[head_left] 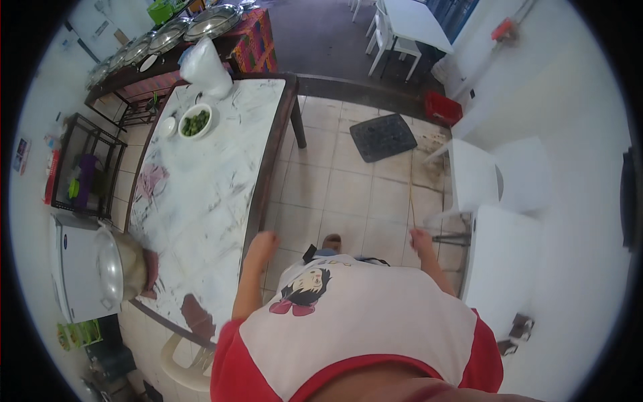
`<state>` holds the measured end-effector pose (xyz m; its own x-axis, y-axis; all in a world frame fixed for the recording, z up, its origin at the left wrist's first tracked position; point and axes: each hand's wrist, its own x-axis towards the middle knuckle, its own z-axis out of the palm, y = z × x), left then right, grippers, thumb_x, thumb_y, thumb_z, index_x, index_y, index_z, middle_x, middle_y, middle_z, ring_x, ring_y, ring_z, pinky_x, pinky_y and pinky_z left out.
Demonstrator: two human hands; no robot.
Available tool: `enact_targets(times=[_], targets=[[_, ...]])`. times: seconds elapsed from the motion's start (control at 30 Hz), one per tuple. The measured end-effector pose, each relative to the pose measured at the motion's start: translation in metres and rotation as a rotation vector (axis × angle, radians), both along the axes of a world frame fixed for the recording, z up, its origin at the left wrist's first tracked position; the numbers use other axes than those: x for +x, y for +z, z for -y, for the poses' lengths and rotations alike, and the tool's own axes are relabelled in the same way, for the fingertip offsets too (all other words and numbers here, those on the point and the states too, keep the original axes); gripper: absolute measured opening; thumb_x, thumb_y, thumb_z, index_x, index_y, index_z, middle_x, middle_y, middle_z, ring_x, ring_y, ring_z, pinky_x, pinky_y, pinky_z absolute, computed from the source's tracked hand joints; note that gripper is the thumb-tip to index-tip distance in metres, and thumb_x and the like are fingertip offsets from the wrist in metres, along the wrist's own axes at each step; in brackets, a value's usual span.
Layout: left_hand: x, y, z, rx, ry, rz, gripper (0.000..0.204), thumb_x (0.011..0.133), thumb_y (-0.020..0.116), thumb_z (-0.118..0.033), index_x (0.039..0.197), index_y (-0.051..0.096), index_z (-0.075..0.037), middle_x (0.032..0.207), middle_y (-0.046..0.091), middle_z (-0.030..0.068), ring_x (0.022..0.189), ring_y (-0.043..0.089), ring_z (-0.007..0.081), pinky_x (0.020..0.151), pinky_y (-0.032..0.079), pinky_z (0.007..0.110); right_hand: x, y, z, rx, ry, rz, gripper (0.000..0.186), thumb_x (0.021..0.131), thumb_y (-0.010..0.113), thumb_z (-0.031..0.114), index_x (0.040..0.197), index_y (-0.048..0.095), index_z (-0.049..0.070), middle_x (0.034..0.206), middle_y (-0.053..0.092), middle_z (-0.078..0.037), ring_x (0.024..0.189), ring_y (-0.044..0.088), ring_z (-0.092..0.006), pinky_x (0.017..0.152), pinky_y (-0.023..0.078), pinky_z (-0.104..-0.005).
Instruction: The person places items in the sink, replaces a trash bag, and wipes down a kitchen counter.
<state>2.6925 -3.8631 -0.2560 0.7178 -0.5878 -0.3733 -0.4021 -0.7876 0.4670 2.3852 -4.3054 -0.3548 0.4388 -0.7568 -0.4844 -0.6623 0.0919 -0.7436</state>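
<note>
My left hand (264, 246) is loosely closed beside the right edge of the long marble-patterned table (214, 181), with nothing showing in it. To the right, my right hand (421, 241) has its fingers curled, close to the dark bars beside a white seat. A thin yellowish line (411, 191) runs over the tiles up to those fingers; whether it is a held stick or a mark on the floor I cannot tell. At the table's far end are a white bowl (209, 121) of green pieces, a small white dish (169, 126) and a stuffed white plastic bag (205, 69).
A dark mat (383, 138) lies on the tiles ahead, near a red container (443, 108). White chairs (474, 175) line the right wall. On the left are a large metal pot (110, 264), a white fridge (80, 268) and a dark rack (87, 167). Lidded serving dishes (213, 23) stand beyond.
</note>
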Motion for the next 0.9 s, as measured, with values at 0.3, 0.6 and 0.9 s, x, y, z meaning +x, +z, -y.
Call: enact_targets(times=[0.3,0.6,0.9], targets=[[0.281,0.084,0.398,-0.562,-0.130,0.006,0.017,0.083,0.064,-0.019,0.084,0.061,-0.002,0.081,0.063,0.0188,0.081,0.059,0.0387,0.072,0.046,0.046,0.061,-0.037,0.170,0.090,0.017,-0.525,0.030,0.087,0.058,0.035,0.087,0.066,0.006,0.074,0.061,-0.013,0.067,0.060,-0.0236,0.060,0.047,-0.0373],[0.467,0.089,0.456,-0.201,0.283,-0.010,0.036,0.080,0.068,-0.023,0.107,0.061,0.000,0.101,0.065,0.0195,0.097,0.061,0.0363,0.082,0.048,0.042,0.529,-0.062,0.510,-0.085,0.336,-0.234,0.039,0.086,0.055,0.043,0.093,0.070,0.007,0.081,0.068,-0.016,0.077,0.066,-0.0322,0.070,0.051,-0.0399],[0.692,-0.015,0.517,0.289,0.362,-0.263,0.047,0.079,0.066,-0.039,0.106,0.065,0.000,0.110,0.062,0.0234,0.108,0.057,0.0369,0.091,0.045,0.043,1.009,0.087,0.673,-0.157,0.336,0.516,0.020,0.090,0.062,0.021,0.098,0.067,0.003,0.064,0.054,0.002,0.049,0.048,-0.0068,0.043,0.037,-0.0245]])
